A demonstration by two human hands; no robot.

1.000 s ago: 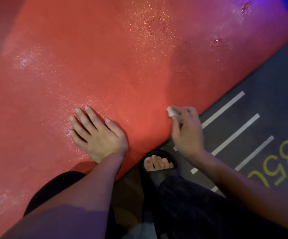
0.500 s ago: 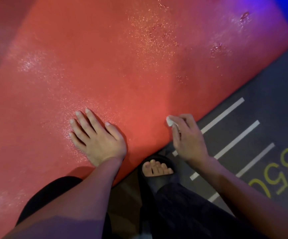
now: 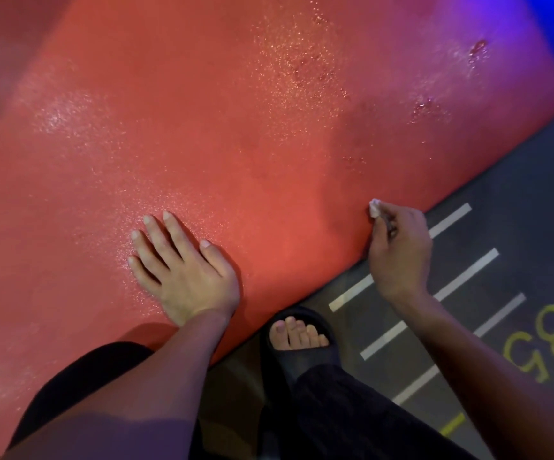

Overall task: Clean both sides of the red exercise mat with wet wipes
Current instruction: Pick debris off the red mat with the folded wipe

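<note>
The red exercise mat (image 3: 235,127) fills most of the view, lying flat, its surface glistening wet in patches. My left hand (image 3: 182,270) lies flat on the mat near its front edge, fingers straight and spread. My right hand (image 3: 398,250) sits at the mat's right front edge, fingers curled round a small white wet wipe (image 3: 374,207) that touches the mat just inside the edge.
Dark grey flooring (image 3: 517,200) with white stripes and yellow painted numbers lies right of the mat. My foot in a black slide sandal (image 3: 298,336) stands just off the mat's edge, between my arms. Dark trousers fill the bottom.
My right hand with the wipe has slid rightward and a little away along the mat's edge. The left hand has stayed pressed in place.
</note>
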